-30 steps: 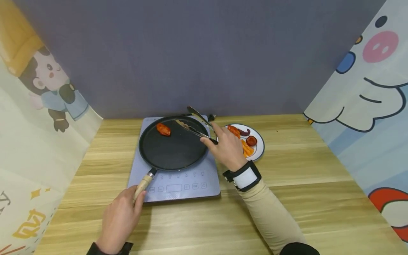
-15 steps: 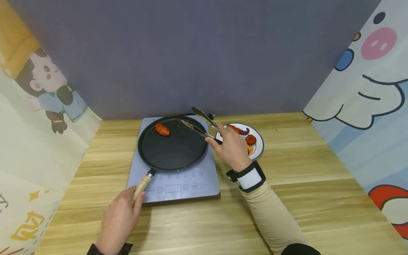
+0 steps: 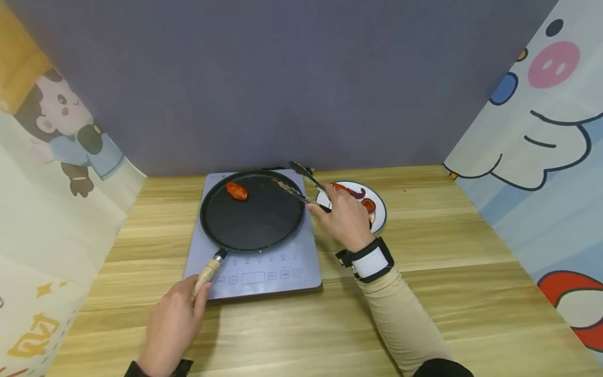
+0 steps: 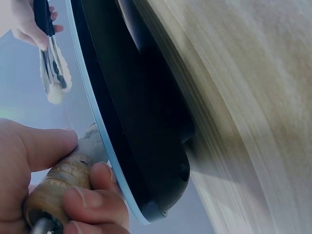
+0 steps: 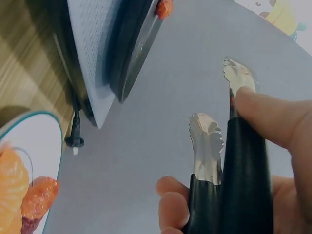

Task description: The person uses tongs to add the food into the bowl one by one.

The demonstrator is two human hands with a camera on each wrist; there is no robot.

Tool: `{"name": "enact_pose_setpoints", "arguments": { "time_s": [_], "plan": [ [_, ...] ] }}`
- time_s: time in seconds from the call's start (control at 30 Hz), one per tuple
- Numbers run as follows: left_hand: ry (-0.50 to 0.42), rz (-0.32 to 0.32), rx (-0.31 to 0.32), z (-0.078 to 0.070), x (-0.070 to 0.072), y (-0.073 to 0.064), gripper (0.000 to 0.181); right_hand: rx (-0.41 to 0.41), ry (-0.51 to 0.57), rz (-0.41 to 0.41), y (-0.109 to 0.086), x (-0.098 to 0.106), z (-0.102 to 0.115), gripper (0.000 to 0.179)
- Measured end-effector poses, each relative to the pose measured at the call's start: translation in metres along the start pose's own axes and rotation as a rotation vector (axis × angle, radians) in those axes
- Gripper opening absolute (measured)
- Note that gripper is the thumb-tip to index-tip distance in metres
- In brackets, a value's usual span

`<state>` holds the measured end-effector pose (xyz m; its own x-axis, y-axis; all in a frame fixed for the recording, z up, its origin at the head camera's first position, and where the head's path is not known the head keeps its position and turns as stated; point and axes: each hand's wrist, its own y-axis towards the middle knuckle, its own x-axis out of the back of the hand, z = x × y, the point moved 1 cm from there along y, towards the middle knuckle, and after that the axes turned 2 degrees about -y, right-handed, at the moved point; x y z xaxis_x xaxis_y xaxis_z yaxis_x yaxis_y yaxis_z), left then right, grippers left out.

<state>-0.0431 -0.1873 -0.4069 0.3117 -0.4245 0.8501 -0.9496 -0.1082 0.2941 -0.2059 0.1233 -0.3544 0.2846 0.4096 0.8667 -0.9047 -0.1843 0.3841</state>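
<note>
My left hand (image 3: 174, 319) grips the wooden handle (image 3: 207, 273) of a flat black frying pan (image 3: 252, 225). The pan stands on a pale induction cooker (image 3: 306, 267). Toward the pan's back left lies a reddish glazed piece of food (image 3: 236, 191), shaped like a chicken wing. In my right hand (image 3: 347, 220) is a pair of metal tongs (image 3: 294, 192) with black grips. Its arms are spread, with nothing between the tips in the right wrist view. The tongs reach over the pan's right rim, apart from the food. The left wrist view shows the handle (image 4: 61, 183) between thumb and fingers.
A white plate (image 3: 384, 213) with a dark rim stands right of the cooker, partly behind my right hand. It bears red, purple and orange food pieces. A black plug (image 5: 75, 134) lies behind the cooker. A grey wall (image 3: 301, 89) closes off the wooden table's back.
The right hand has drawn the spread tongs a little to the right, away from the food in the pan. The left hand keeps its grip on the handle. The view has shifted slightly.
</note>
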Motion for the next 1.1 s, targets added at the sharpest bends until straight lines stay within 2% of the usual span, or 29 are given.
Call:
{"name": "enact_pose_setpoints", "arguments": {
  "time_s": [0.23, 0.63, 0.8, 1.1],
  "plan": [
    [-0.003, -0.006, -0.012, -0.001, 0.001, -0.001, 0.03, -0.003, -0.038, -0.047, 0.001, 0.002, -0.014, 0.06],
    [0.0, -0.014, -0.008, 0.0, 0.001, -0.001, 0.03, -0.112, -0.072, 0.036, 0.001, 0.004, -0.027, 0.066],
    [-0.002, -0.026, -0.02, 0.0, 0.001, -0.002, 0.029, -0.129, -0.085, 0.056, 0.002, 0.004, -0.035, 0.066],
    [-0.01, -0.014, -0.025, 0.0, 0.002, -0.001, 0.029, -0.164, -0.131, 0.047, 0.002, 0.006, -0.05, 0.066]
  ]
}}
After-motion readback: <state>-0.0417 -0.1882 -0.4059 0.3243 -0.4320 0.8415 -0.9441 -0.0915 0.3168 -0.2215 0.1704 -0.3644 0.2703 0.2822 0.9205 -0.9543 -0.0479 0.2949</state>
